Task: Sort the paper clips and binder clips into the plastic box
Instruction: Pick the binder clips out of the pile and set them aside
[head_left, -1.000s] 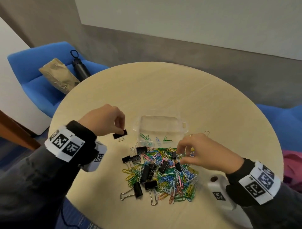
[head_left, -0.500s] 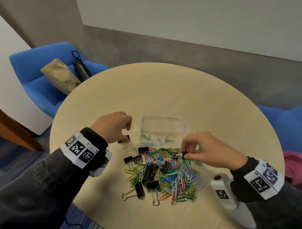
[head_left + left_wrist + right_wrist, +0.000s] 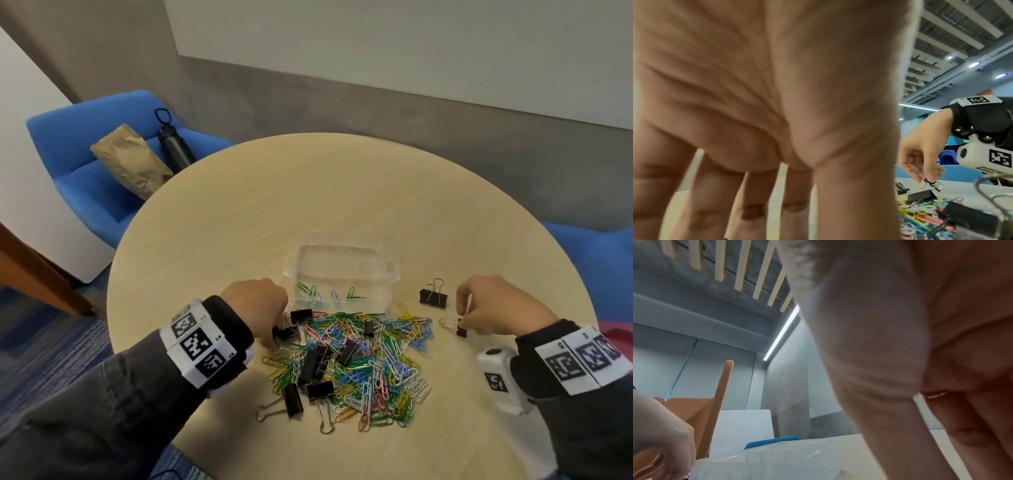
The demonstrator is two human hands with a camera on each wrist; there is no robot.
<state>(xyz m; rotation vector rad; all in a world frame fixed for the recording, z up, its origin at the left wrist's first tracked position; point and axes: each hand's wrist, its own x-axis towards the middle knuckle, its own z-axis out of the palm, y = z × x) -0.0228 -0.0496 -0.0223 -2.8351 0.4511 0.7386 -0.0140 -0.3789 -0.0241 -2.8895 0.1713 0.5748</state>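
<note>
A clear plastic box [image 3: 342, 246] stands mid-table with a few green and blue paper clips [image 3: 330, 296] at its front wall. In front of it lies a heap of coloured paper clips [image 3: 373, 363] mixed with black binder clips [image 3: 310, 365]. My left hand [image 3: 274, 322] points its fingers down at a small binder clip [image 3: 286, 331] on the heap's left edge; the fingertips are hidden. My right hand [image 3: 462, 323] pinches a small black binder clip [image 3: 461, 331] low over bare table right of the heap, as the left wrist view confirms [image 3: 932, 182].
Another black binder clip [image 3: 433, 297] stands on the round wooden table [image 3: 342, 192] right of the box. Behind the table's left side is a blue armchair [image 3: 89, 164] with a paper bag [image 3: 132, 161] and a dark bottle [image 3: 174, 144].
My right hand lifted a small binder clip out of the heap and carried it right. My left hand moved from beside the box down to the heap's left edge; its earlier clip is out of sight.
</note>
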